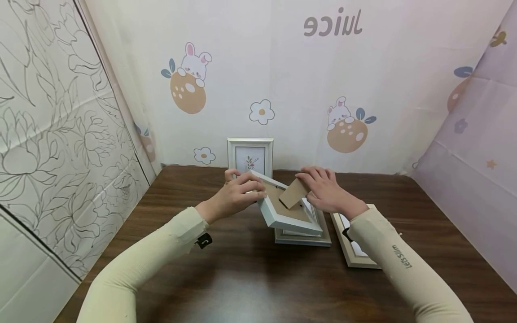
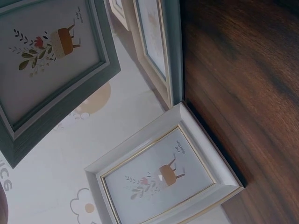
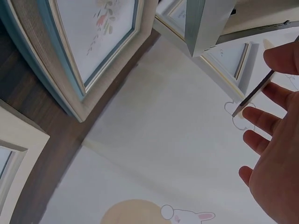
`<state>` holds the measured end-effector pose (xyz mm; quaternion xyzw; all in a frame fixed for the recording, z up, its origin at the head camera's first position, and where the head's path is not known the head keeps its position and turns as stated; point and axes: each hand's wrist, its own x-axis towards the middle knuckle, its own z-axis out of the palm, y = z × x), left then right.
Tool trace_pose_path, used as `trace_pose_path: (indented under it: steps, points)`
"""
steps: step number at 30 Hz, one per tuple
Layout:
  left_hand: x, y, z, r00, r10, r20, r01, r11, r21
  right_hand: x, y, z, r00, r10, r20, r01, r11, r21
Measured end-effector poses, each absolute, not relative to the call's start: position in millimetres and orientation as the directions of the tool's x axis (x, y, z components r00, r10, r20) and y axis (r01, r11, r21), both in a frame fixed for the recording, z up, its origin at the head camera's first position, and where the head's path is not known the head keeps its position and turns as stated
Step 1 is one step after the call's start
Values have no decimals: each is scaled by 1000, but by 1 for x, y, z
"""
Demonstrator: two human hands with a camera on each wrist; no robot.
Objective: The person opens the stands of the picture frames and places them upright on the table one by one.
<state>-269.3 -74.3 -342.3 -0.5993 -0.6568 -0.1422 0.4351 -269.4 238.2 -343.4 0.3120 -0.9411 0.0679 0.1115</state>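
Note:
A picture frame [image 1: 296, 224] with pale blue-green edges is held tilted above the table, its brown backing facing up. My left hand [image 1: 240, 195] grips its left edge, fingers over the rim. My right hand [image 1: 325, 190] pinches the brown stand flap [image 1: 292, 194], which sticks out from the backing; thumb and fingers lie on either side of the flap [image 3: 254, 93] in the right wrist view. The left wrist view shows the front of the held frame [image 2: 108, 69], with a printed potted plant inside.
Below the held frame lies a beige and blue frame [image 1: 304, 241]. A white frame [image 1: 250, 141] with a plant print stands upright behind, near the wall. Another cream frame [image 1: 345, 249] lies on the dark wooden table [image 1: 242, 278], partly under my right forearm.

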Motion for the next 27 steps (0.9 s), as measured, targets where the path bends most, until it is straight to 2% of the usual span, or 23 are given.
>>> trace_pose_path:
  steps: [19, 27]
  points:
    - [-269, -78, -339, 82, 665, 742, 915, 246, -321, -265, 247, -340, -757, -589, 282, -629, 774, -74]
    - [-268, -83, -338, 75, 660, 748, 909, 263, -324, -259, 268, -342, -788, -540, 296, -587, 804, -96]
